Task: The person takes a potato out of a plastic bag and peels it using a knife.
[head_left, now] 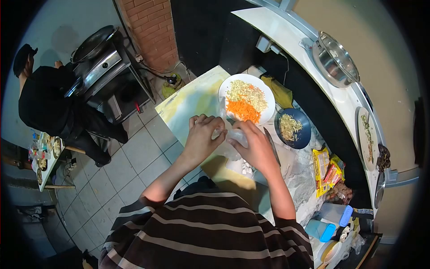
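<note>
A thin, clear plastic bag (232, 150) hangs between my two hands over the near part of the table. My left hand (204, 136) pinches one side of its upper edge, with the fingers curled. My right hand (254, 145) grips the other side between thumb and fingers. Just beyond them is a white plate (270, 104) with shredded carrot (242, 110) and chopped pale vegetable (245, 93). Right of my right hand lies a knife (272, 145), partly hidden by that hand. Small white pieces (247, 168) lie below the bag.
A dark bowl (307, 130) of shredded vegetable stands to the right, near yellow packets (320, 170) and plastic containers (320, 230). A steel pot (333, 60) sits on the raised ledge. At left, a person in black (47, 101) stands by a stove with a wok (94, 45).
</note>
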A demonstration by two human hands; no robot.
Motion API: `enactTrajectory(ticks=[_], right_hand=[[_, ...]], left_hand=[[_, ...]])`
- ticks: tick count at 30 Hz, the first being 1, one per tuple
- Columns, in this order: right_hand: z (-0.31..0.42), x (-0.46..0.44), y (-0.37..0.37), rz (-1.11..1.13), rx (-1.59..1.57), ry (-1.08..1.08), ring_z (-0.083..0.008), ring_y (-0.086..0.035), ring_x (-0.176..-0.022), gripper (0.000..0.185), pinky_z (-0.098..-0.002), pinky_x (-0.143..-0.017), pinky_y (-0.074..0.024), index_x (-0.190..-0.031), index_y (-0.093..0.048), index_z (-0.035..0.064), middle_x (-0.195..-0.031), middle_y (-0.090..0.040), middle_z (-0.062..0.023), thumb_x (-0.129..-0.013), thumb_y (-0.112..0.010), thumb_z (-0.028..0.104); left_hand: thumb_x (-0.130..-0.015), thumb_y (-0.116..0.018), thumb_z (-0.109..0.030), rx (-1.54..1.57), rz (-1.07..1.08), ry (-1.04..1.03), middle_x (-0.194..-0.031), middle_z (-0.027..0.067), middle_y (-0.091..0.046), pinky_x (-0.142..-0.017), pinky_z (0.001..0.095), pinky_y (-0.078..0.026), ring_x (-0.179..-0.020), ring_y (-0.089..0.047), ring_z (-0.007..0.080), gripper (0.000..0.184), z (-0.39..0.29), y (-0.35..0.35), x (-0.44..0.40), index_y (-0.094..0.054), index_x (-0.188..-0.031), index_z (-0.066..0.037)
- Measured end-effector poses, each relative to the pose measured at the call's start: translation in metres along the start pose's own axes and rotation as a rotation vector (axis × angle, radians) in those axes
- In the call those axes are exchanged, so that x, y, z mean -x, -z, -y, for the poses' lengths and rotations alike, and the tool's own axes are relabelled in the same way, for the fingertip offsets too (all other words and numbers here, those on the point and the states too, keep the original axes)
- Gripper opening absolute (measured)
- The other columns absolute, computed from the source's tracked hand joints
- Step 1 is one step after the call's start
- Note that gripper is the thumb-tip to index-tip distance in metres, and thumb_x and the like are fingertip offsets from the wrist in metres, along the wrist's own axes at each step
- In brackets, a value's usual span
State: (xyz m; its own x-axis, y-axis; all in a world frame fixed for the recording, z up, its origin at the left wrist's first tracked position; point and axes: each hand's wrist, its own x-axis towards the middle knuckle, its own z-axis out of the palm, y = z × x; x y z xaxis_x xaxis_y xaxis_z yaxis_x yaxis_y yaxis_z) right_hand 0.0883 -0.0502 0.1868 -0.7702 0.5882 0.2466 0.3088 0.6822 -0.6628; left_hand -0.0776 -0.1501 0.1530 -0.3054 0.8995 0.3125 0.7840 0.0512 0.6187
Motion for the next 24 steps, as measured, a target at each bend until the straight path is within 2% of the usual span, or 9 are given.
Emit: enactTrajectory(ticks=[3,5,8,12,13,15,17,19,24], right_hand=[[-0.005,0.000,-0.001,0.020,0.146,0.129,-0.0389,-0.063,-0.095,0.023,-0.0452,-0.082,-0.0502,-0.108,-0.064,0.0049,-0.100,-0.063,-0.0160,-0.085,-0.067,0.004],[-0.004,-0.002,-0.001,-0.046,0.206,0.069,-0.0386,-0.063,-0.094,0.022,-0.0473,-0.082,-0.0498,-0.106,-0.064,0.0044,-0.100,-0.063,-0.0154,-0.084,-0.067,0.003],[0.000,-0.001,0.002,-0.013,0.123,-0.007,-0.0389,-0.064,-0.091,0.022,-0.0471,-0.080,-0.0499,-0.105,-0.063,0.0033,-0.098,-0.062,-0.0150,-0.083,-0.065,0.001],[-0.002,0.003,-0.002,-0.058,0.080,-0.024,-0.0383,-0.062,-0.093,0.022,-0.0455,-0.082,-0.0493,-0.104,-0.062,0.0022,-0.097,-0.060,-0.0157,-0.083,-0.062,-0.002],[-0.005,0.004,-0.007,-0.098,0.093,0.043,-0.0371,-0.061,-0.095,0.026,-0.0451,-0.084,-0.0491,-0.106,-0.061,0.0030,-0.098,-0.059,-0.0152,-0.081,-0.061,-0.004],[-0.004,0.003,-0.011,-0.138,0.102,0.110,-0.0360,-0.059,-0.098,0.030,-0.0448,-0.085,-0.0489,-0.107,-0.059,0.0038,-0.100,-0.057,-0.0147,-0.078,-0.060,-0.005],[0.002,0.002,-0.011,-0.056,0.025,0.206,-0.0356,-0.056,-0.101,0.026,-0.0423,-0.091,-0.0459,-0.107,-0.061,0.0017,-0.100,-0.055,-0.0157,-0.082,-0.058,-0.005],[0.004,0.001,-0.014,0.004,-0.025,0.210,-0.0353,-0.056,-0.100,0.025,-0.0423,-0.092,-0.0454,-0.107,-0.060,0.0019,-0.100,-0.055,-0.0153,-0.083,-0.059,-0.004],[-0.001,0.002,-0.020,0.085,-0.152,0.197,-0.0348,-0.056,-0.099,0.018,-0.0422,-0.092,-0.0447,-0.106,-0.060,0.0027,-0.097,-0.055,-0.0141,-0.088,-0.062,0.003]], left_hand=[[-0.085,-0.074,-0.018,-0.039,-0.063,-0.087,-0.095,0.0018,-0.067,-0.094,0.0413,-0.036,-0.096,-0.058,0.0241,0.016,-0.005,0.000,0.002,-0.064,-0.092,-0.009],[-0.086,-0.072,-0.015,-0.105,-0.139,-0.089,-0.097,0.0018,-0.067,-0.094,0.0409,-0.035,-0.099,-0.058,0.0238,0.013,-0.008,0.002,0.005,-0.063,-0.091,-0.008],[-0.086,-0.071,-0.014,-0.148,-0.186,-0.066,-0.102,0.0018,-0.066,-0.094,0.0404,-0.035,-0.100,-0.057,0.0241,0.012,-0.010,0.015,0.008,-0.062,-0.091,-0.008],[-0.086,-0.072,-0.014,-0.164,-0.210,-0.046,-0.105,0.0019,-0.064,-0.094,0.0399,-0.035,-0.100,-0.057,0.0250,0.014,-0.004,0.017,0.014,-0.060,-0.092,-0.008],[-0.086,-0.072,-0.014,-0.167,-0.212,-0.043,-0.105,0.0019,-0.064,-0.094,0.0399,-0.035,-0.100,-0.057,0.0250,0.014,-0.003,0.017,0.015,-0.060,-0.092,-0.008],[-0.085,-0.073,-0.015,-0.113,-0.137,-0.013,-0.101,0.0016,-0.063,-0.093,0.0400,-0.036,-0.099,-0.057,0.0251,0.017,-0.005,0.017,0.017,-0.060,-0.093,-0.009],[-0.082,-0.075,-0.017,-0.061,-0.101,0.002,-0.095,0.0015,-0.063,-0.093,0.0401,-0.036,-0.096,-0.058,0.0249,0.024,-0.013,0.019,0.017,-0.060,-0.099,-0.008],[-0.081,-0.077,-0.016,0.110,0.022,0.068,-0.093,0.0019,-0.064,-0.092,0.0399,-0.037,-0.095,-0.059,0.0249,0.030,-0.022,0.023,0.013,-0.062,-0.106,-0.009],[-0.081,-0.077,-0.013,0.061,0.043,0.039,-0.093,0.0013,-0.067,-0.092,0.0384,-0.037,-0.092,-0.060,0.0247,0.030,-0.010,0.013,0.016,-0.064,-0.108,-0.010]])
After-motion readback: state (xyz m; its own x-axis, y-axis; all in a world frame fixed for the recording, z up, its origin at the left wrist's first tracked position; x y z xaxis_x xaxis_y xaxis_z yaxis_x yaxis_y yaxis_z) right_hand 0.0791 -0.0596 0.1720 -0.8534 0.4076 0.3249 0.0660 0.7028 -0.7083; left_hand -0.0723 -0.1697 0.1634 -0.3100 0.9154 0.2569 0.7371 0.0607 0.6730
